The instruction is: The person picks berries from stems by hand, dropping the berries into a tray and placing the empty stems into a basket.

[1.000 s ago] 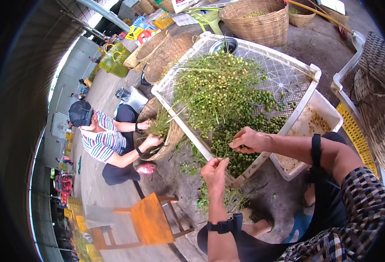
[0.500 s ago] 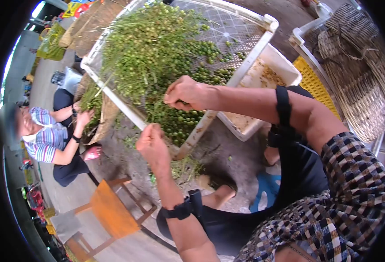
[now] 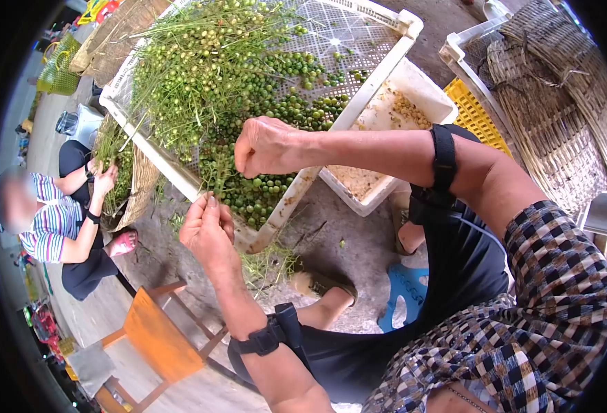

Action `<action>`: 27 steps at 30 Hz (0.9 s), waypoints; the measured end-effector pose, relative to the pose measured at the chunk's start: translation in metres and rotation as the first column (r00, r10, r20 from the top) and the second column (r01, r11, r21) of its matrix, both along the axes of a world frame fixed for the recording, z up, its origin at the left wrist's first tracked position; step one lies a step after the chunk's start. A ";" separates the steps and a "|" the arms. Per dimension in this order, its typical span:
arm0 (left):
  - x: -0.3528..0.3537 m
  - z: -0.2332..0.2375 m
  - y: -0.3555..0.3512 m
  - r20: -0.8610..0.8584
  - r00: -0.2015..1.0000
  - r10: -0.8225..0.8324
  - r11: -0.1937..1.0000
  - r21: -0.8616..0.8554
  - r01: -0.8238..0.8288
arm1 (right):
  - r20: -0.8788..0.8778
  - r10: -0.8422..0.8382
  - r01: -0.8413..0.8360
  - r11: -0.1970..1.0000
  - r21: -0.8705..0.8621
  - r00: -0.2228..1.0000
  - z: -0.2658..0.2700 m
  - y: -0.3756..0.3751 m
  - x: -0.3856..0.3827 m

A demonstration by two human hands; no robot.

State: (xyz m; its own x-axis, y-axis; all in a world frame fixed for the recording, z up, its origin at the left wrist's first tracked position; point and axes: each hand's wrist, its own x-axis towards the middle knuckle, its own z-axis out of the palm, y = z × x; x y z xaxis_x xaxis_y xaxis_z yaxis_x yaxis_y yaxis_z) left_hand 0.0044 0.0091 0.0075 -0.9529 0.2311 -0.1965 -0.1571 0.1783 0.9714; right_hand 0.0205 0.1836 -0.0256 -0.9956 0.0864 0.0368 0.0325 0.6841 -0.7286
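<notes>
My left hand (image 3: 210,230) is at the near left edge of a white mesh tray (image 3: 379,72), its thumb and fingers pinched on a thin green stem. Over the tray's near corner, my right hand (image 3: 268,146) is closed with its fingers curled down; what they hold is hidden. A thin green sprig (image 3: 213,168) shows between the two hands. A heap of stalks with small round green fruit (image 3: 197,76) covers the tray's left side. Loose round green fruits (image 3: 272,184) lie beneath and beside my right hand.
A white bin (image 3: 413,100) with yellowish bits stands under the tray's right side. Woven baskets (image 3: 551,117) and a yellow crate (image 3: 472,113) are at right. Another person (image 3: 59,199) sits at left handling stalks, near an orange chair (image 3: 162,334).
The whole view has shifted, so the tray and both hands appear farther left. Both hands stay closed near the same tray corner.
</notes>
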 end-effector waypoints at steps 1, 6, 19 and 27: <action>0.000 0.000 -0.001 0.063 0.998 0.025 1.000 0.014 -0.026 | -0.019 0.103 -0.103 0.995 0.008 0.995 0.000 -0.003 0.003; -0.004 -0.002 -0.005 0.169 0.986 0.009 0.986 0.165 -0.037 | -0.099 0.333 -0.341 0.829 -0.443 0.938 -0.015 -0.003 0.005; -0.006 -0.004 -0.007 0.126 0.989 0.081 0.981 0.167 -0.102 | -0.127 0.229 -0.247 0.641 -0.727 0.965 -0.015 -0.001 0.002; -0.003 -0.007 0.002 0.071 0.980 0.186 0.975 0.110 -0.193 | -0.352 0.220 -0.271 0.957 -0.102 0.910 -0.027 -0.005 -0.009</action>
